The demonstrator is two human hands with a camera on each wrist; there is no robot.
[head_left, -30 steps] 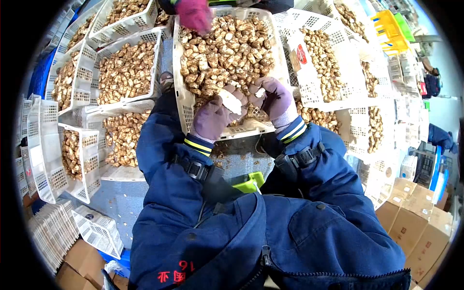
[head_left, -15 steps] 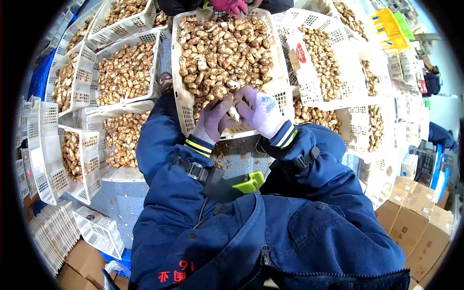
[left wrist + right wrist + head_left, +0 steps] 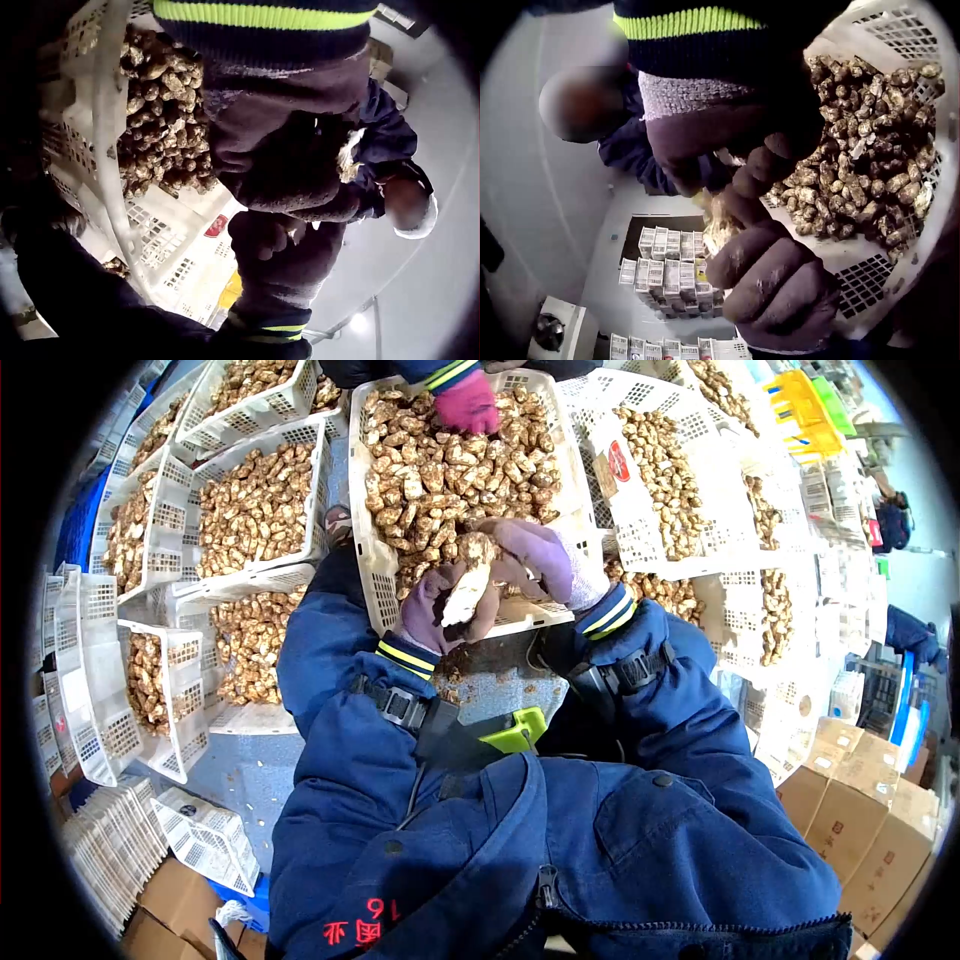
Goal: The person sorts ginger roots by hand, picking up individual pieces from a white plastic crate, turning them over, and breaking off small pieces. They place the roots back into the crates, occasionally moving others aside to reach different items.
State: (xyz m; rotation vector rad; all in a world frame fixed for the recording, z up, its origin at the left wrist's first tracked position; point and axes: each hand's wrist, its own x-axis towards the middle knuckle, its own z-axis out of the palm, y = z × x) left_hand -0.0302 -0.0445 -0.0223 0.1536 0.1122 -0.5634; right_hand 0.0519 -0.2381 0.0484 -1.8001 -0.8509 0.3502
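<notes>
In the head view my gloved left hand [image 3: 450, 610] grips a mushroom [image 3: 468, 592], brown at its far end and white along its near part. Its ragged pale surface shows past the fingers [image 3: 721, 229] in the right wrist view. My gloved right hand [image 3: 545, 560] is bent close against the mushroom's right side. Between its thumb and fingers is a small pale piece [image 3: 729, 157]; I cannot tell what it is. Both hands are over the near end of a white slatted crate [image 3: 372, 575] heaped with soil-stained brown mushrooms [image 3: 450, 475].
Another person's pink-gloved hand [image 3: 467, 405] reaches into the crate's far end. More white crates of mushrooms [image 3: 255, 510] stand on the left and others [image 3: 655, 480] on the right. Cardboard boxes [image 3: 850, 800] are at lower right. A bright green object [image 3: 518, 730] lies below my hands.
My hands were close together half a second ago; now the mushroom lies turned with its white part toward me. The other person's pink glove has come down from the far edge into the heap.
</notes>
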